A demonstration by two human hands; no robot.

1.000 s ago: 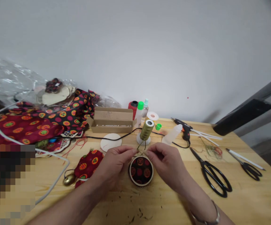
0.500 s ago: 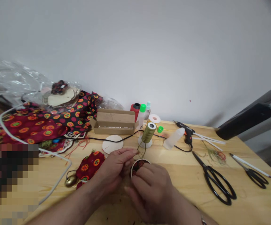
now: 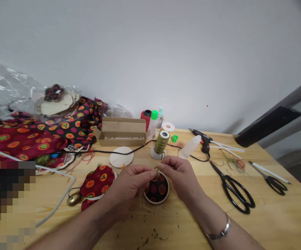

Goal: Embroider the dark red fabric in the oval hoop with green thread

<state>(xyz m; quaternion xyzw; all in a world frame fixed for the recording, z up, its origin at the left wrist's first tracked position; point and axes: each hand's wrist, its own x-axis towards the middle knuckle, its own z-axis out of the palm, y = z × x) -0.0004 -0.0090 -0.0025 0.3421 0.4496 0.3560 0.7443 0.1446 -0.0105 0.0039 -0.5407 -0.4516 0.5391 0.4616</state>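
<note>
My left hand (image 3: 136, 180) and my right hand (image 3: 180, 177) meet fingertip to fingertip, each pinching a thin olive thread (image 3: 157, 168). Just below the fingers is a round disc (image 3: 157, 191) covered in dark patterned fabric with a pale rim; the left fingers cover its upper left edge. Behind the hands stands a spool of olive thread (image 3: 161, 143) on a white base, a strand running down from it. Left of my left hand lies another round piece in red patterned fabric (image 3: 98, 181), with a brass bell (image 3: 74, 198) beside it.
Large black scissors (image 3: 237, 194), smaller scissors (image 3: 275, 184) and a glue gun (image 3: 204, 140) lie to the right. A white squeeze bottle (image 3: 190, 147) stands nearer. Leftward are a cardboard box (image 3: 121, 139), a white disc (image 3: 121, 158), patterned cloth (image 3: 30, 139) and a white cable (image 3: 69, 177).
My right hand has lifted off the dark fabric disc and moved up beside my left fingertips, now pinching the thread. More of the disc shows. The whole view has shifted slightly.
</note>
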